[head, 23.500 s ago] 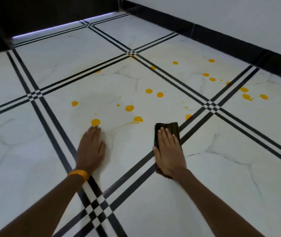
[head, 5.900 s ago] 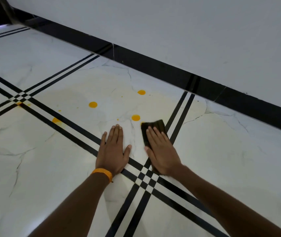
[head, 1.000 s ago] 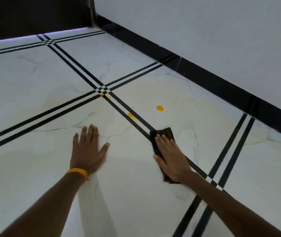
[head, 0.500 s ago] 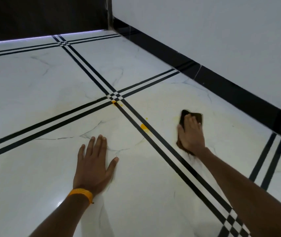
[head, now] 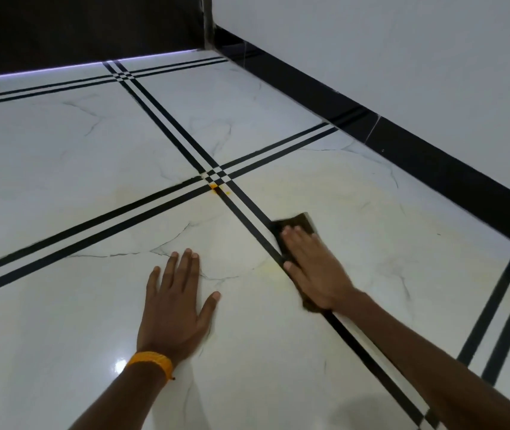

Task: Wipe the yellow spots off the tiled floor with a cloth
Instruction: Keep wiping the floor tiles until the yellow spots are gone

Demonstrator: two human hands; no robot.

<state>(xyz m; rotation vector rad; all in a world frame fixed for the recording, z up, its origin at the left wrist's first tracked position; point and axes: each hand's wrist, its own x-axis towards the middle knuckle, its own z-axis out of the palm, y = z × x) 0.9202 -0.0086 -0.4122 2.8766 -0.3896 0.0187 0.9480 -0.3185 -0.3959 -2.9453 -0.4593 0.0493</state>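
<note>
The left hand (head: 174, 308) lies flat on the floor (head: 61, 169) at lower centre; right of it, the right hand (head: 315, 268) lies on the cloth (head: 294, 226). A spot (head: 215, 186) sits above them, at the stripe crossing (head: 216, 175).

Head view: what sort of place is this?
Likely an indoor room's corner: glossy marble-look tiled floor with black inlay stripes, black skirting under a plain white wall.

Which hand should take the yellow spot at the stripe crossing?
Right hand: it already presses the dark folded cloth, on the stripe leading to the yellow spot. Left hand lies flat, empty.
</note>
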